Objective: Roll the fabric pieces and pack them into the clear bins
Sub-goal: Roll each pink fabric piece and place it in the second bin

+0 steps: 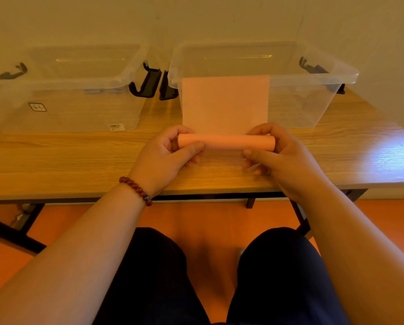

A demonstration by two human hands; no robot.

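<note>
A pink fabric piece (224, 104) hangs from the near rim of the right clear bin (313, 76) down to the wooden table. Its lower end is wound into a tight pink roll (224, 141) lying across the table just in front of that bin. My left hand (165, 156) grips the roll's left end, thumb on the near side and fingers curled over the top. My right hand (278, 156) grips the right end the same way. A second clear bin (62, 90) stands to the left; nothing shows inside it.
Both bins carry black latch handles (147, 83) on their sides and stand against a pale wall. The wooden table (79, 160) runs past my hands on both sides. Below its front edge are my knees in dark trousers and an orange floor.
</note>
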